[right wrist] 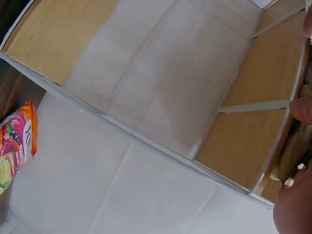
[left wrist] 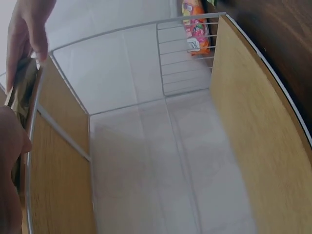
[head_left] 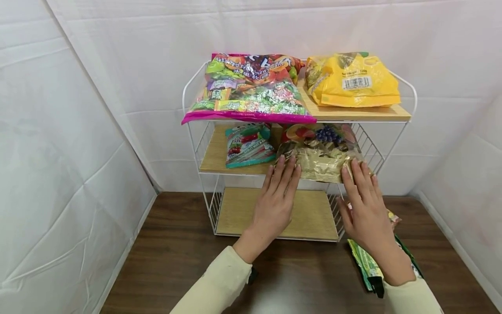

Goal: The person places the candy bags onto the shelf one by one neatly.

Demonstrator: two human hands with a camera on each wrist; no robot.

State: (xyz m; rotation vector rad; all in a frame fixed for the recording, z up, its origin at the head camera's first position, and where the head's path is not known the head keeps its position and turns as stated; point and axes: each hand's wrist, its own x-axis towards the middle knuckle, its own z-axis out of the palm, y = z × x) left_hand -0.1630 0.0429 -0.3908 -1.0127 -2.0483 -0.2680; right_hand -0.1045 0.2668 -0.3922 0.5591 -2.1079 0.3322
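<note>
A clear-and-gold candy bag [head_left: 325, 161] with fruit pictures lies on the right part of the middle shelf, its crimped gold end at the shelf's front edge. My left hand [head_left: 274, 198] touches the left side of that end with straight fingers. At the opposite corner, my right hand [head_left: 364, 205] rests its extended fingers on the bag. Both hands [left wrist: 10, 161] show at the shelf edge in the left wrist view, where the gold bag [left wrist: 23, 92] appears edge-on. A teal candy bag [head_left: 249, 146] lies to its left on the same shelf.
The white wire rack [head_left: 196, 152] has three wooden shelves. On top lie a pink-edged fruit candy bag [head_left: 251, 89] and a yellow bag [head_left: 353, 83]. A green bag [head_left: 364, 261] and an orange-pink bag [right wrist: 17, 141] lie on the dark table [head_left: 164, 261] beside the rack.
</note>
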